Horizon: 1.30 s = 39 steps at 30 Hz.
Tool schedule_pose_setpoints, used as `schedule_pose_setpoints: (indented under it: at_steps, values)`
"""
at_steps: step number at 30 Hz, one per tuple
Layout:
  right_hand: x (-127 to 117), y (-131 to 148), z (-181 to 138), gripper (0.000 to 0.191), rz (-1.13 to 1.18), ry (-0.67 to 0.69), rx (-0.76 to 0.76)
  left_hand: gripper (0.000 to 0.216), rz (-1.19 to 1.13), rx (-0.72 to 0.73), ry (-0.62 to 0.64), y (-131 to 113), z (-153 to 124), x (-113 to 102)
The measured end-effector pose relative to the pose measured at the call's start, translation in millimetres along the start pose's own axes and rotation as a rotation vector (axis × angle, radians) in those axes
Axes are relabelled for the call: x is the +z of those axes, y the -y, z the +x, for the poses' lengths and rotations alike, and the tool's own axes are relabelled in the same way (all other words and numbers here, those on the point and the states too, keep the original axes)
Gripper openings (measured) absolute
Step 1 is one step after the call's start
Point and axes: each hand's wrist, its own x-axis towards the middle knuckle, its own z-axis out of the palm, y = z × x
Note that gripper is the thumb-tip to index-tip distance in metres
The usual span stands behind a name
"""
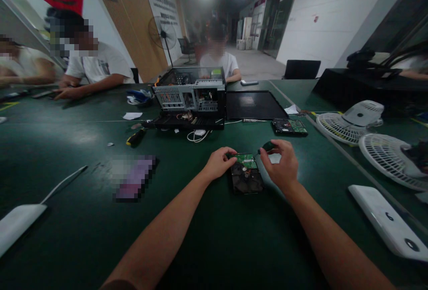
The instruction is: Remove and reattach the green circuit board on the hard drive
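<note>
A hard drive [248, 181] lies on the green table with its circuit board side up, the green board toward the far end. My left hand [220, 163] is closed on the drive's far left corner, thumb on top by the board. In my right hand [282, 163], pinched between thumb and fingers, is a small screwdriver [267, 146] with a dark handle. It sits just above and right of the board's far right corner; whether its tip touches the drive I cannot tell.
An opened computer case [190, 96] stands beyond, its black side panel [252, 105] to the right. Another hard drive [290, 127] lies near the panel. A yellow-black screwdriver [135, 137] and a phone [136, 177] are left. White fan parts [347, 123] are right. Co-workers sit around.
</note>
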Motion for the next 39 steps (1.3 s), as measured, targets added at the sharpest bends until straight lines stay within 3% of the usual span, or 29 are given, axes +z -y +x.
schedule_pose_setpoints:
  at_steps: [10, 17, 26, 33, 39]
  values:
    - [1.1, -0.7, -0.3, 0.052, 0.102, 0.028, -0.028, 0.030, 0.041, -0.023, 0.005, 1.8, 1.7, 1.9]
    - [-2.5, 1.1, 3.7, 0.049, -0.045, -0.009, -0.085, 0.032, 0.047, -0.025, 0.002, 4.1, 2.1, 2.9]
    - [3.6, -3.2, 0.9, 0.053, 0.069, 0.011, -0.053, 0.037, 0.009, -0.013, 0.014, 3.2, 1.8, 2.6]
    - [0.2, -3.8, 3.7, 0.051, -0.085, -0.036, -0.086, 0.036, 0.102, -0.003, -0.003, 4.4, 2.5, 3.7]
    - [-1.8, -1.1, 3.8, 0.054, -0.021, 0.010, -0.067, 0.036, 0.117, -0.034, 0.005, 7.1, 3.5, 4.6]
